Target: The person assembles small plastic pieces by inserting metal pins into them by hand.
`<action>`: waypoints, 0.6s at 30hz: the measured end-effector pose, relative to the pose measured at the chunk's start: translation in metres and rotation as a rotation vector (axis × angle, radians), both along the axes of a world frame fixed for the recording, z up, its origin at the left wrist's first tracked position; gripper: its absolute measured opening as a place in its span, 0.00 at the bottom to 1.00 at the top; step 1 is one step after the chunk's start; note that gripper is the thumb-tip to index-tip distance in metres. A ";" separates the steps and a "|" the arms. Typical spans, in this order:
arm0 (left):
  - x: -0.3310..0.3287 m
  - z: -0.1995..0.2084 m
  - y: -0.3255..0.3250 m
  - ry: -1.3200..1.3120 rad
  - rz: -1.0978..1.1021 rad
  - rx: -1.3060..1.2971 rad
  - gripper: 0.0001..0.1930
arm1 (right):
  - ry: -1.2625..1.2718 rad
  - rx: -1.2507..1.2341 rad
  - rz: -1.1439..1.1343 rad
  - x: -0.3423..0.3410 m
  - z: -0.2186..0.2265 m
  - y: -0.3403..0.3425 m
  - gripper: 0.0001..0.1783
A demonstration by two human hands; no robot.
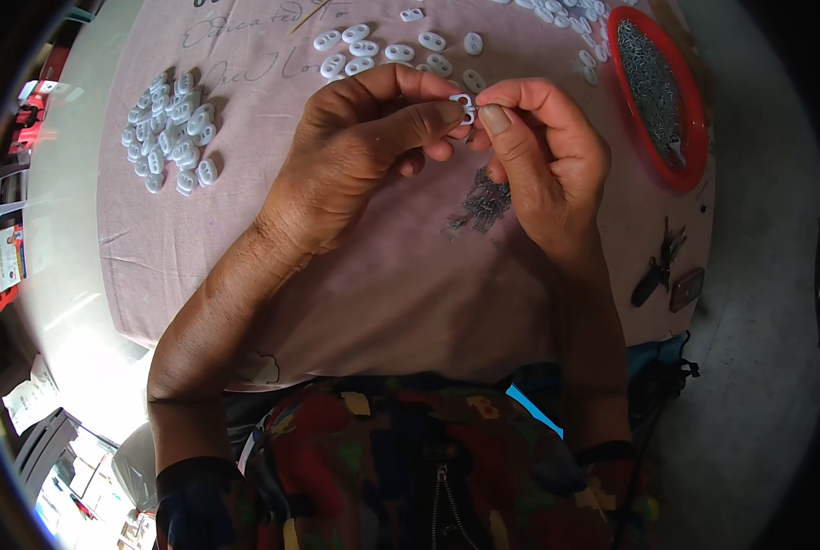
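Observation:
My left hand [350, 137] pinches a small white plastic piece with two holes [466, 106] between thumb and fingertips, above the far part of the table. Meeting it from the other side, my right hand [557, 156] has its thumb and forefinger pressed together at the piece's edge. Whatever those fingers hold is too small to make out. Below the right hand lies a loose heap of thin dark metal bits [485, 200], partly hidden by the fingers. Several similar white oval pieces [360, 49] are spread just beyond my hands.
A pile of white oval pieces [167, 133] sits at the left. A red basin [699, 151] of small metal parts [646, 82] stands far right, with more white pieces [557, 13] beside it. Keys [659, 268] and a small dark device [688, 289] lie near the pink-covered table's right edge.

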State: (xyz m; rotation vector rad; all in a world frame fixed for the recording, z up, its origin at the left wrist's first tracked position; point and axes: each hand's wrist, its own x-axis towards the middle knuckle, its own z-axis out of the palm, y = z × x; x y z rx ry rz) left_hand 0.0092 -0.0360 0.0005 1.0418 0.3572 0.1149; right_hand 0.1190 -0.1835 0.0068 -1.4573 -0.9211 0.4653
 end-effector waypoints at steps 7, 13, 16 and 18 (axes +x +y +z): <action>0.000 0.002 -0.005 -0.015 0.047 0.101 0.08 | -0.085 -0.016 -0.038 -0.002 0.001 -0.001 0.04; -0.002 0.004 -0.013 0.008 0.103 0.085 0.08 | -0.197 -0.024 -0.092 -0.007 0.002 0.001 0.04; -0.002 0.002 -0.013 0.005 0.112 0.023 0.09 | -0.126 0.035 -0.059 -0.005 0.000 0.003 0.05; -0.002 0.001 -0.010 0.013 0.108 -0.001 0.09 | -0.032 0.066 -0.029 -0.005 0.002 0.003 0.07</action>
